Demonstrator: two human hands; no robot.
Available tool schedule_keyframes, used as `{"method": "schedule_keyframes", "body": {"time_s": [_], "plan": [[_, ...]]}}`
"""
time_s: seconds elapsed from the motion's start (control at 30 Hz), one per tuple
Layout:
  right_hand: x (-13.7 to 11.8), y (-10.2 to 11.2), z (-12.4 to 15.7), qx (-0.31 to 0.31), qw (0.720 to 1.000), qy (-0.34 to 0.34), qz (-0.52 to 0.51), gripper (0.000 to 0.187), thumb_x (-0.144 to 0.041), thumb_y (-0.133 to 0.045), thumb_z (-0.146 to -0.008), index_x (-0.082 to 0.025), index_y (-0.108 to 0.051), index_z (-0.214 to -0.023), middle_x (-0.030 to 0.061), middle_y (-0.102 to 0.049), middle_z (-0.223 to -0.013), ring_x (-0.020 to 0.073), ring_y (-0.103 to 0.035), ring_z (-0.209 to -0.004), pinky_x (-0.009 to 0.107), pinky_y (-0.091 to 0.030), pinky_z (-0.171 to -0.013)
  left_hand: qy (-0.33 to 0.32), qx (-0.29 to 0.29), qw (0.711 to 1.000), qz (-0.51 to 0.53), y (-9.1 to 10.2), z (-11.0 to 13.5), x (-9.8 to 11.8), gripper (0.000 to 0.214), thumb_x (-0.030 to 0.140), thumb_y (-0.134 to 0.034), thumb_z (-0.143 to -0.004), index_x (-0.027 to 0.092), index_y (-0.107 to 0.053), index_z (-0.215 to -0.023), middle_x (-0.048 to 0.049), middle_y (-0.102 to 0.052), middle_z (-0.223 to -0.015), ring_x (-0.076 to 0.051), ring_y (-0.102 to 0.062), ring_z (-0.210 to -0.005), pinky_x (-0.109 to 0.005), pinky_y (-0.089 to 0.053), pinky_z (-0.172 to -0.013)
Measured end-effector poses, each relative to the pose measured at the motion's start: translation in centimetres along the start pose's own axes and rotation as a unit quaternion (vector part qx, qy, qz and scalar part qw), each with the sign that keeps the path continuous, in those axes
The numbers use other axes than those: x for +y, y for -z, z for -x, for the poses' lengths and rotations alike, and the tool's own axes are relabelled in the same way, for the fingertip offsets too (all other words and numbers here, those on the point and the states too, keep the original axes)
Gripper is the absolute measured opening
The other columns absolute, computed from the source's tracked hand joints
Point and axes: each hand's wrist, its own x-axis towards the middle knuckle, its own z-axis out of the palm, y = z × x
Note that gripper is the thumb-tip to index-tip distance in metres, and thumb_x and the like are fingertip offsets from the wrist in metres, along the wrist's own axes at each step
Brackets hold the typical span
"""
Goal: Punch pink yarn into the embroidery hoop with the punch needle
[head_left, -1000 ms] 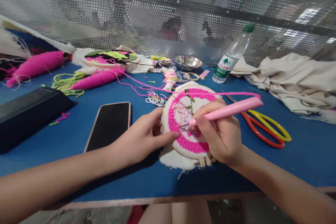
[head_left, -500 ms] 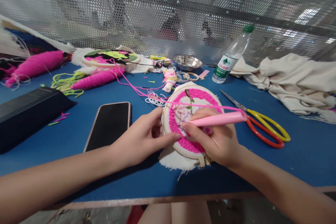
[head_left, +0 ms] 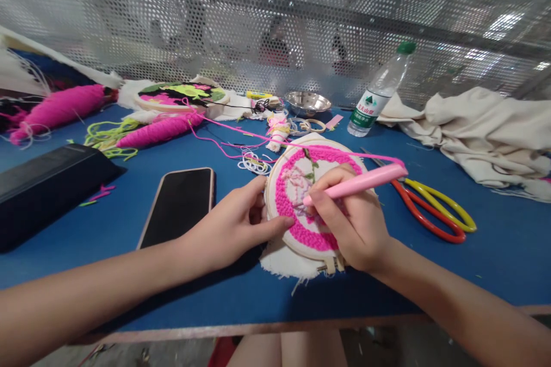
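My left hand (head_left: 241, 223) grips the left rim of a round embroidery hoop (head_left: 282, 236), thumb on the front and fingers behind it. White cloth stretched in the hoop carries a ring of looped pink yarn around a partly stitched flower with a green stem. In my right hand (head_left: 355, 218) is a pink punch needle (head_left: 365, 182), its lower end pointed at the flower; its tip is too small to make out. Pink yarn (head_left: 241, 128) runs from the needle's top end, across the hoop, to a wound pink yarn bundle (head_left: 161, 129) at the back left.
Scissors (head_left: 430, 206) with red and yellow handles lie right of the hoop. A phone (head_left: 178, 206) and a dark case (head_left: 51, 189) are on the left. Behind stand a water bottle (head_left: 379, 94), a metal bowl (head_left: 307, 104), another hoop (head_left: 181, 94) and crumpled cloth (head_left: 482, 132).
My right hand has lifted the punch needle's top end slightly, and the needle is tilted more steeply. The yarn strand has shifted upward over the hoop. My left hand stays on the rim.
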Motion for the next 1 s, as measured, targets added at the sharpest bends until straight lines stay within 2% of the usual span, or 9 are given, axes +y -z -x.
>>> {"method": "schedule_keyframes", "body": {"time_s": [0.13, 0.47, 0.73, 0.87, 1.0], "plan": [[-0.02, 0.16, 0.13, 0.015, 0.999, 0.038, 0.017, 0.01, -0.02, -0.05, -0.093, -0.019, -0.053, -0.084, -0.0008, -0.055, -0.074, 0.0101, -0.054, -0.068, 0.025, -0.044, -0.065, 0.003, 0.004, 1.0, -0.002, 0.0, -0.02, 0.07, 0.037, 0.035, -0.066, -0.079, 0.019, -0.055, -0.111, -0.0011, -0.065, -0.081, -0.019, -0.061, -0.074, -0.027, -0.048, -0.061], [-0.36, 0.27, -0.02, 0.019, 0.998, 0.06, 0.019, 0.006, -0.018, -0.051, -0.091, -0.02, -0.051, -0.085, -0.0012, -0.056, -0.074, 0.01, -0.054, -0.067, 0.024, -0.045, -0.063, 0.004, 0.004, 1.0, -0.019, 0.11, 0.03, 0.05, 0.037, 0.038, -0.065, -0.079, 0.02, -0.056, -0.109, -0.0005, -0.065, -0.079, -0.018, -0.06, -0.071, -0.027, -0.049, -0.062], [-0.42, 0.21, -0.03, 0.008, 0.994, 0.093, 0.06, 0.011, -0.018, -0.052, -0.09, -0.022, -0.05, -0.08, -0.0001, -0.057, -0.07, 0.0135, -0.054, -0.065, 0.029, -0.045, -0.06, -0.002, 0.007, 1.0, -0.017, 0.07, -0.04, -0.02, 0.03, 0.037, -0.066, -0.078, 0.02, -0.057, -0.101, 0.0004, -0.062, -0.073, -0.019, -0.059, -0.071, -0.027, -0.045, -0.059], [-0.55, 0.12, -0.09, -0.044, 0.988, 0.105, 0.103, 0.012, -0.019, -0.054, -0.09, -0.02, -0.054, -0.078, -0.0005, -0.057, -0.063, 0.0128, -0.049, -0.057, 0.029, -0.039, -0.056, -0.008, 0.004, 1.0, -0.013, 0.04, 0.04, 0.22, 0.028, 0.037, -0.066, -0.078, 0.019, -0.057, -0.098, 0.001, -0.06, -0.071, -0.018, -0.058, -0.071, -0.026, -0.044, -0.058], [-0.56, -0.08, -0.32, -0.097, 0.984, 0.076, 0.125, 0.021, -0.027, -0.053, -0.092, -0.018, -0.056, -0.073, 0.0021, -0.06, -0.067, 0.0152, -0.052, -0.065, 0.032, -0.035, -0.061, -0.024, 0.003, 1.0, -0.013, -0.03, 0.22, 0.43, 0.03, 0.035, -0.068, -0.077, 0.019, -0.055, -0.098, 0.0018, -0.057, -0.072, -0.015, -0.054, -0.067, -0.024, -0.041, -0.056]]}}
